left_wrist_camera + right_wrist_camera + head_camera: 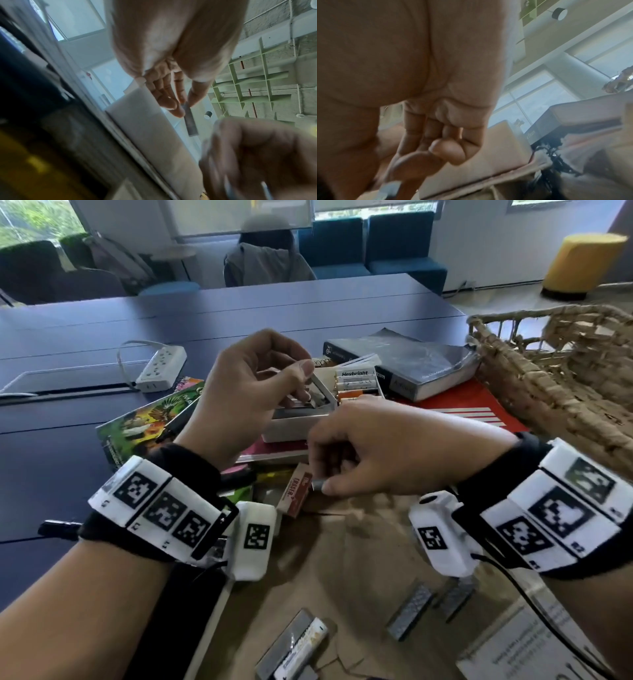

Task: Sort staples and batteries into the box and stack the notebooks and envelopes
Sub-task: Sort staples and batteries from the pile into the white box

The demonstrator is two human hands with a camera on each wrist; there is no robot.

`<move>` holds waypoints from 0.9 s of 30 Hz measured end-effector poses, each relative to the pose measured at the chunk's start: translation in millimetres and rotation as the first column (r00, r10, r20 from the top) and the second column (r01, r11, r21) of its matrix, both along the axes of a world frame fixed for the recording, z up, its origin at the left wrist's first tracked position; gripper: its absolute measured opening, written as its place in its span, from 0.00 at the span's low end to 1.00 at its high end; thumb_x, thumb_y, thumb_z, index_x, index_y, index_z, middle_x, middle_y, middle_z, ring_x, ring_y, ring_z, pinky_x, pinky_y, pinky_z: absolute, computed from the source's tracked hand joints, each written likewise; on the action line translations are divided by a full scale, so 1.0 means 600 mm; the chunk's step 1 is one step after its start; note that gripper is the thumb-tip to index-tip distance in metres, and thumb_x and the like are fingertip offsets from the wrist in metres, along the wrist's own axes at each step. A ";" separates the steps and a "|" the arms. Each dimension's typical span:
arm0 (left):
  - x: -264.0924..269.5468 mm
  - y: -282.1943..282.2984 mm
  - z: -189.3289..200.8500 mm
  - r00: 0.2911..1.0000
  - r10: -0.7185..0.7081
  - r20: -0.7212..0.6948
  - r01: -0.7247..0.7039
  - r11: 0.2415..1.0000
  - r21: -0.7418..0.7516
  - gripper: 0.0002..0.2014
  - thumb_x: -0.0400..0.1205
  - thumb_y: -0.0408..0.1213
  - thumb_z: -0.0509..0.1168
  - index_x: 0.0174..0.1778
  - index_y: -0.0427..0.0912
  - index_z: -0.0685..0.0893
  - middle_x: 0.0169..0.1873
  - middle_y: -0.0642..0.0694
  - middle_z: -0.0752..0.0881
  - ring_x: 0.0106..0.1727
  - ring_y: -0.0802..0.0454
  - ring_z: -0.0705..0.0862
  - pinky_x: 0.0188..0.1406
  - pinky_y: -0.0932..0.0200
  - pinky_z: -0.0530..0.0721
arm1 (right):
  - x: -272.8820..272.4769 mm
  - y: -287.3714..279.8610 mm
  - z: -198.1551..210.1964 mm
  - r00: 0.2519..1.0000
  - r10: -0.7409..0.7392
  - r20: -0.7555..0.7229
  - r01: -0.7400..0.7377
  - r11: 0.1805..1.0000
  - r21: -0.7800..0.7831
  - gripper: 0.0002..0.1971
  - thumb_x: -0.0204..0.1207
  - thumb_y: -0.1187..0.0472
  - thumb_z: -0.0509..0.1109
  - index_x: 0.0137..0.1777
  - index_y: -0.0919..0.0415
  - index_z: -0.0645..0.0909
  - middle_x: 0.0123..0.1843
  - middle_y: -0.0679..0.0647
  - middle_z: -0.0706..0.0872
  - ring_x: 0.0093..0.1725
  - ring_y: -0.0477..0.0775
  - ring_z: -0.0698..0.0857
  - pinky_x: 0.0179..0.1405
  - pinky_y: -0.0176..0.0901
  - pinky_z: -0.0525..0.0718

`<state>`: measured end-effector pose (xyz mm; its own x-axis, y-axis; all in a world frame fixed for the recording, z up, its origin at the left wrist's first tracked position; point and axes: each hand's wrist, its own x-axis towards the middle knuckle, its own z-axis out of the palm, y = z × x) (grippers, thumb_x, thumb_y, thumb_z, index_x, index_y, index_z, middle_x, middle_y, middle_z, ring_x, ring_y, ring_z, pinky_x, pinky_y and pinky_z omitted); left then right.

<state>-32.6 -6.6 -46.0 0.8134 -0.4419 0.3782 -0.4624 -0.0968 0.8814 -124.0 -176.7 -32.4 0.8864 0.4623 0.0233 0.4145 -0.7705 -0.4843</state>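
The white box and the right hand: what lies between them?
In the head view, only the box wall's near rim and dark-red notebook edge; right hand almost reaches it.

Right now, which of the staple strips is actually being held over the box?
The strip pinched by the left hand, the staple strip, hangs over the white box. The other loose strips lie flat on brown paper nearer the camera.

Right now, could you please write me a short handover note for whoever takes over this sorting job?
Left hand: pinches a staple strip over the white box.
Right hand: pinches another staple strip just in front of the box.
Done: several batteries lie in the box's right compartment.
Left: a loose battery and staple strips lie on the brown envelope. The notebooks under the box are unstacked.
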 end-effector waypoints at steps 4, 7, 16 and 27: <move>0.005 -0.003 -0.007 0.998 0.068 -0.019 -0.068 0.997 -0.034 0.07 0.85 0.34 0.72 0.54 0.35 0.86 0.40 0.43 0.90 0.35 0.52 0.88 0.35 0.56 0.88 | 0.003 -0.017 0.013 0.992 -0.090 0.088 0.076 0.984 0.159 0.04 0.76 0.59 0.79 0.48 0.49 0.89 0.39 0.45 0.88 0.40 0.44 0.86 0.39 0.33 0.82; 0.009 -0.005 -0.010 0.995 0.102 -0.019 -0.103 0.994 -0.044 0.05 0.84 0.37 0.73 0.51 0.39 0.86 0.40 0.46 0.90 0.34 0.52 0.89 0.31 0.60 0.85 | 0.007 -0.032 0.018 0.964 -0.213 0.161 0.154 0.936 0.316 0.07 0.77 0.61 0.79 0.53 0.52 0.88 0.40 0.50 0.90 0.37 0.50 0.87 0.41 0.46 0.87; 0.009 -0.014 -0.012 0.984 0.176 -0.001 -0.176 0.984 0.016 0.08 0.83 0.41 0.74 0.51 0.40 0.87 0.38 0.50 0.91 0.30 0.56 0.89 0.28 0.65 0.84 | 0.027 -0.050 -0.001 0.838 -0.486 0.248 0.296 0.786 0.542 0.08 0.81 0.62 0.77 0.57 0.52 0.90 0.41 0.49 0.90 0.42 0.55 0.89 0.44 0.44 0.89; 0.009 -0.017 -0.012 0.987 0.161 -0.017 -0.160 0.986 0.054 0.17 0.82 0.39 0.76 0.66 0.49 0.82 0.57 0.53 0.90 0.38 0.51 0.93 0.29 0.63 0.85 | 0.036 -0.049 -0.013 0.831 -0.496 0.252 0.301 0.782 0.546 0.08 0.78 0.66 0.78 0.55 0.55 0.89 0.44 0.45 0.91 0.46 0.45 0.90 0.48 0.36 0.89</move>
